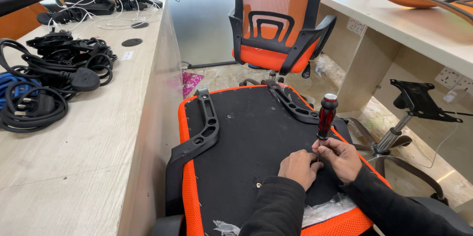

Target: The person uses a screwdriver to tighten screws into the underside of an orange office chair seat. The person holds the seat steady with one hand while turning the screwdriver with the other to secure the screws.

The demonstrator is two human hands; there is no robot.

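1. The screwdriver (325, 118) stands nearly upright, its long axis running from the silver cap at the top down to a tip hidden between the two hands. It leans slightly to the right at the top. The handle is dark red and black.
2. The right hand (340, 157) is the grip on the tool: its fingers are curled around the base of the handle and the shaft, so the screwdriver rises straight out of this hand. This hand is the nearer one to the tool.
3. The left hand (299, 167) lies just left of the shaft, fingers pressed together and bent down at the tip, touching the right hand. I cannot tell whether it pinches a screw or only steadies the tip.
4. Both hands rest on the seat (246, 142), an upturned chair seat with a black fabric underside and orange mesh rim. It lies directly under the grip.
5. A small screw (258, 185) sits in the black fabric just left of and below the left hand.
6. Two black armrest brackets lie on the seat: one (204, 127) well left of the grip, one (290, 100) just beyond it, close to the handle.
7. Farther beyond stands an orange chair (276, 19). Right of the grip a chair base (399, 132) stands on the floor.
8. Far left, a desk (74, 157) carries black cables (49, 83).
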